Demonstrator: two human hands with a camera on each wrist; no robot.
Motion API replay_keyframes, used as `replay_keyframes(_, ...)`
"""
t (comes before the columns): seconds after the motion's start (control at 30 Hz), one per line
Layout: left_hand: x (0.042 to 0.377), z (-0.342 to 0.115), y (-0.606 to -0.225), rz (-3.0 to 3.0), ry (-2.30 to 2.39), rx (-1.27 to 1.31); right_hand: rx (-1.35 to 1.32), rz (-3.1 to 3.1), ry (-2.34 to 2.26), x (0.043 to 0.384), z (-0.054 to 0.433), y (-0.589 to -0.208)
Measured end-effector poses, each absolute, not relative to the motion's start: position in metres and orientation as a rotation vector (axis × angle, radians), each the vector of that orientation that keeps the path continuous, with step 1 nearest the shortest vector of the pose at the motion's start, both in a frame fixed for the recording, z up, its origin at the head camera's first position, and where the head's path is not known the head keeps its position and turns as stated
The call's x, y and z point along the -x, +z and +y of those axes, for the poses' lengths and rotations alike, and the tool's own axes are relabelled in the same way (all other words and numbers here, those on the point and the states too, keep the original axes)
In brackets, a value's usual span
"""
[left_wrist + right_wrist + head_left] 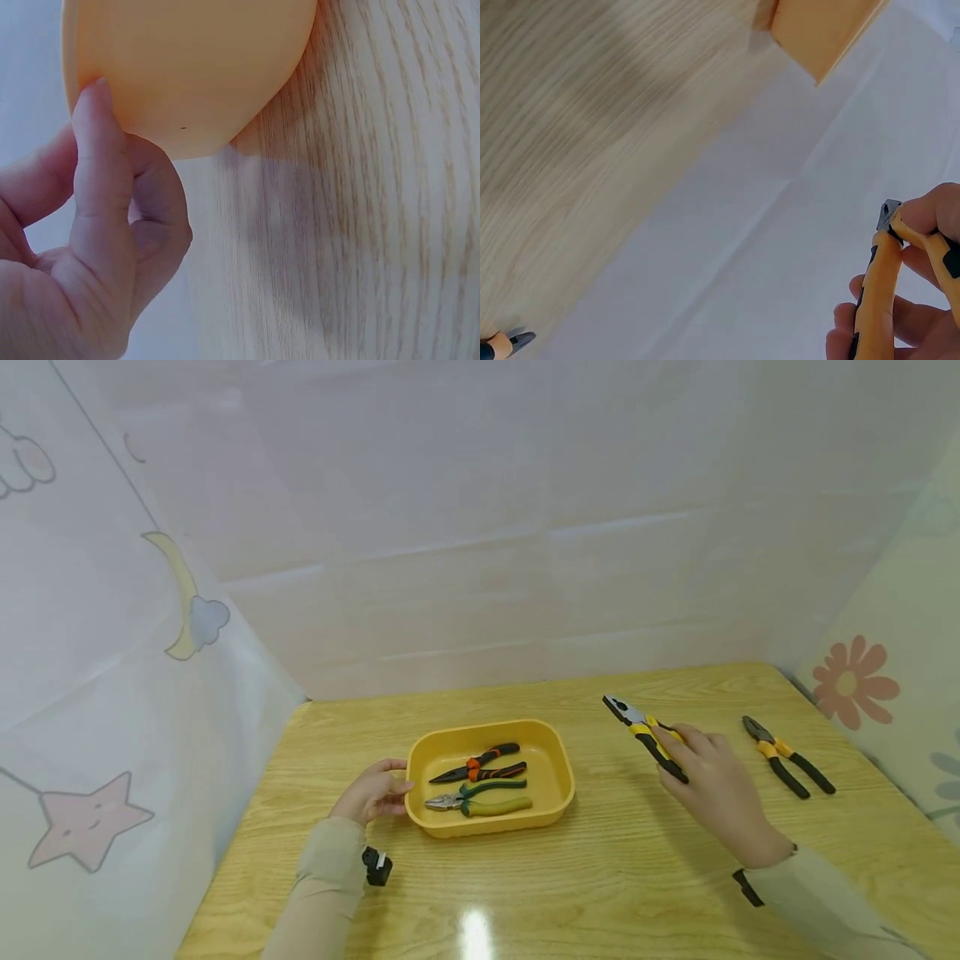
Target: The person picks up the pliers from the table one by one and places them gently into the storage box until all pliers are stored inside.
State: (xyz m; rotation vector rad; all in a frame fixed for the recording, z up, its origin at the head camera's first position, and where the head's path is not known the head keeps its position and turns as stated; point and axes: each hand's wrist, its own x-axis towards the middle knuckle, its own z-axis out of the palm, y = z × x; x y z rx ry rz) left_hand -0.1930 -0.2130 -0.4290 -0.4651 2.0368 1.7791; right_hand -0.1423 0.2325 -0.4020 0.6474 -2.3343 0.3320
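Head view: right of the yellow tray [495, 828] and apart from it, the right hand [712, 783] grips yellow-black pliers [640, 725], their long axis slanting far-leftward, jaws leading; the left hand [372, 792] pinches the tray's left rim.

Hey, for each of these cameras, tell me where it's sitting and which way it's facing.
Head: worn on the head, facing forward and down over the table and yellow tray; shows the left hand, right hand and both sleeves.
Left wrist: on that wrist, facing the tray's end; shows only the left hand.
Right wrist: on that wrist, facing the held pliers; shows only the right hand.
Shared: head and right wrist both show the held pliers and tray.
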Motion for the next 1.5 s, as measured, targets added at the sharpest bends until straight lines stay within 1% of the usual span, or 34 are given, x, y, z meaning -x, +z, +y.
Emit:
replay_keyframes(0.3, 0.194, -0.212, -0.430, 2.042, 1.783, 0.478, -0.649, -2.386, 0.354, 0.143, 0.215, -0.395)
replay_keyframes(0.8, 0.193, -0.212, -0.429, 2.036, 1.800, 0.488, -0.756, -2.325, 0.391, 0.149, 0.192, -0.391)
replay_keyframes(1.5, 0.194, -0.213, -0.430, 2.040, 1.793, 0.481, -0.938, -2.342, 0.383, 0.154, 0.156, -0.397)
